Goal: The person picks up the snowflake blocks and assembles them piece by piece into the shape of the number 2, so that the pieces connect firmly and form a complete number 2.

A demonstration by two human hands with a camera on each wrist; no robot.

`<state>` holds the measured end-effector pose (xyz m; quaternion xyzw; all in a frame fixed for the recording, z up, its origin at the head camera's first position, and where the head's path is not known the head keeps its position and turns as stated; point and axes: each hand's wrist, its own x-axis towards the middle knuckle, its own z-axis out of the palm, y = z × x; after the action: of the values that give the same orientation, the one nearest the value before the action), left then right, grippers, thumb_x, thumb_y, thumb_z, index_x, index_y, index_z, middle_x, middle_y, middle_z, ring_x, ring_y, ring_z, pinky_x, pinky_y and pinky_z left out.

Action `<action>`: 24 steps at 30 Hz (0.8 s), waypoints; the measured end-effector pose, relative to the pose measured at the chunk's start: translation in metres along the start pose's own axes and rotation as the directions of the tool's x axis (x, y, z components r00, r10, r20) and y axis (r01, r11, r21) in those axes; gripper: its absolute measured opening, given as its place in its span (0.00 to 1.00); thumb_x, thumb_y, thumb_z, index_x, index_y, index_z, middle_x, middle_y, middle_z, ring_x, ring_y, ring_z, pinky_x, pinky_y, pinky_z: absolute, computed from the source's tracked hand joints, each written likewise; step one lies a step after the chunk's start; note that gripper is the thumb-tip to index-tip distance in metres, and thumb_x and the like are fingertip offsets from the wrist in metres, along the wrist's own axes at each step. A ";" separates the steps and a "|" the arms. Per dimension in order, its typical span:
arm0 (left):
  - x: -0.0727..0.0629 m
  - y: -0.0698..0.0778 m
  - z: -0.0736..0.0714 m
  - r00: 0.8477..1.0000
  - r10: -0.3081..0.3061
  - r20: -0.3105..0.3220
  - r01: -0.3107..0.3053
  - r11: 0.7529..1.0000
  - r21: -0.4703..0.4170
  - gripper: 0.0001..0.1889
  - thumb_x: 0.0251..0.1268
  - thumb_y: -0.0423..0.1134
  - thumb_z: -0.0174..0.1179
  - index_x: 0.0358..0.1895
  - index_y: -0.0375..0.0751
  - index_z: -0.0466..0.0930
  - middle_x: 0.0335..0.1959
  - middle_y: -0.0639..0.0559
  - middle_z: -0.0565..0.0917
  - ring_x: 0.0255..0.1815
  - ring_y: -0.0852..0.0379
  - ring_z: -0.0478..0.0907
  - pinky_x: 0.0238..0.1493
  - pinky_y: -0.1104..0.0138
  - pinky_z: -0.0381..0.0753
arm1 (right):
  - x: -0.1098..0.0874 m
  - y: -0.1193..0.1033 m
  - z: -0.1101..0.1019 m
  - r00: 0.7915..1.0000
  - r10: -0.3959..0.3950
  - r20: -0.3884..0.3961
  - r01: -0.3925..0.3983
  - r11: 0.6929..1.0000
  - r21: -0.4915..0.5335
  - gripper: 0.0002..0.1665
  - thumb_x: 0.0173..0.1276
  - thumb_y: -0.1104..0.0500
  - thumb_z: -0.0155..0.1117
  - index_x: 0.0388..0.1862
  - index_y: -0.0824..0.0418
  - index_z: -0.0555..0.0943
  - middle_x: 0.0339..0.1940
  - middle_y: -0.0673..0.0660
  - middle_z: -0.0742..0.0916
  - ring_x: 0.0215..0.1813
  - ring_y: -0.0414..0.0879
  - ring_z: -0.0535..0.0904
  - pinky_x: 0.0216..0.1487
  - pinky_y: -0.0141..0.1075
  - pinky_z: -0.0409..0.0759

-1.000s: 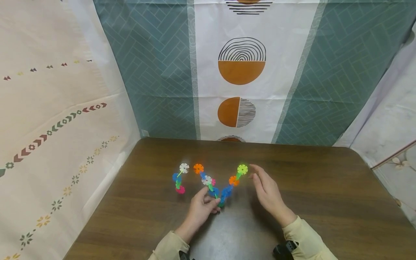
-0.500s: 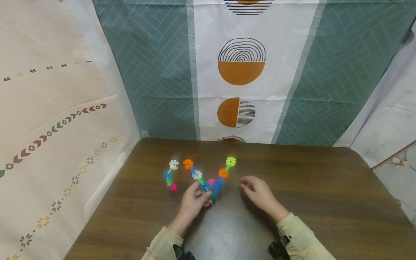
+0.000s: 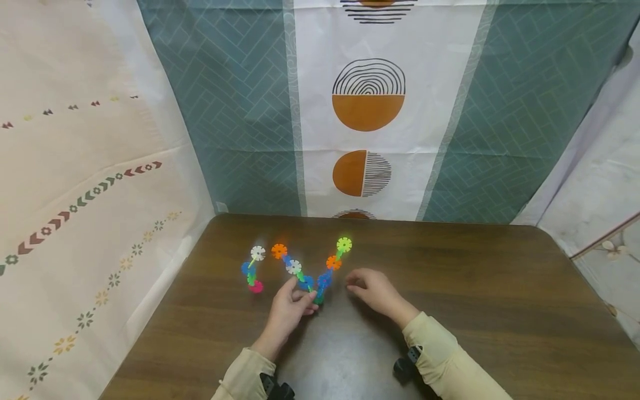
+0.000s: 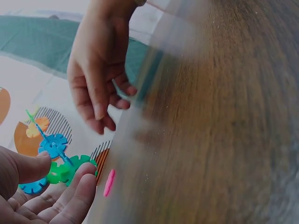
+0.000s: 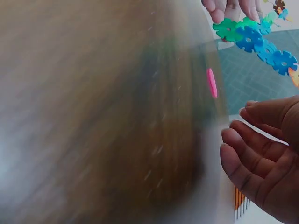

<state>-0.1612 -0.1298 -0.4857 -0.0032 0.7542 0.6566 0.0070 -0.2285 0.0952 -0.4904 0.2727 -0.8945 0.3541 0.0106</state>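
Observation:
In the head view my left hand (image 3: 287,312) pinches the bottom of a V-shaped chain of notched plastic snowflake discs. The left arm of the chain ends in an orange disc (image 3: 279,251), the right in a yellow-green disc (image 3: 344,244). A green disc (image 4: 79,169) sits near the left fingertips. Beside it hangs a short strand with a white disc (image 3: 257,253) and a pink end; whether it joins the V, I cannot tell. My right hand (image 3: 376,289), fingers loosely curled, holds nothing, right of the V. A loose pink disc (image 5: 211,83) lies flat on the table between the hands.
The brown wooden table (image 3: 475,311) runs under both hands. A patterned cloth (image 3: 240,111) hangs behind its far edge, with cream cloth (image 3: 100,222) at the left and pale cloth at the right. Dark wrist cameras are strapped over the sleeves.
My left hand and the V-shaped chain have moved left and slightly away, the short strand moving with them. My right hand has moved left and its fingers have curled more. The loose pink disc is now hidden in the head view.

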 end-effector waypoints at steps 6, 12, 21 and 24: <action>-0.003 0.004 -0.001 1.000 -0.007 -0.004 0.007 1.000 0.009 0.12 0.67 0.31 0.61 0.42 0.31 0.65 0.36 0.31 0.85 0.34 0.37 0.85 0.37 0.56 0.86 | 0.018 -0.010 0.010 0.998 -0.023 0.058 0.022 0.999 0.030 0.11 0.64 0.63 0.68 0.45 0.66 0.83 0.41 0.58 0.87 0.45 0.53 0.82 0.50 0.48 0.80; -0.004 0.007 -0.002 1.000 -0.008 0.003 0.008 1.000 -0.006 0.11 0.68 0.30 0.60 0.44 0.30 0.66 0.37 0.31 0.85 0.34 0.35 0.84 0.37 0.54 0.85 | 0.030 -0.016 0.020 0.993 -0.025 0.113 0.028 0.999 -0.022 0.10 0.63 0.60 0.69 0.41 0.65 0.83 0.37 0.58 0.86 0.42 0.53 0.82 0.48 0.48 0.80; -0.017 0.035 0.000 1.000 0.003 0.011 -0.003 1.000 -0.001 0.09 0.68 0.26 0.57 0.44 0.26 0.66 0.37 0.27 0.84 0.35 0.29 0.82 0.39 0.48 0.84 | 0.035 -0.014 0.029 0.977 -0.154 0.145 0.178 0.970 -0.165 0.06 0.64 0.60 0.70 0.38 0.61 0.86 0.35 0.54 0.88 0.41 0.50 0.83 0.46 0.43 0.80; -0.015 0.030 -0.001 1.000 0.006 0.006 -0.006 1.000 -0.008 0.09 0.68 0.26 0.58 0.43 0.26 0.66 0.36 0.27 0.84 0.35 0.29 0.82 0.39 0.48 0.84 | 0.035 -0.016 0.030 0.980 -0.144 0.140 0.171 0.964 -0.203 0.05 0.63 0.59 0.71 0.32 0.60 0.84 0.28 0.52 0.84 0.36 0.49 0.81 0.42 0.44 0.80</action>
<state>-0.1463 -0.1271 -0.4556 0.0008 0.7514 0.6599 0.0073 -0.2453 0.0496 -0.4955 0.3618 -0.9017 0.2363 0.0124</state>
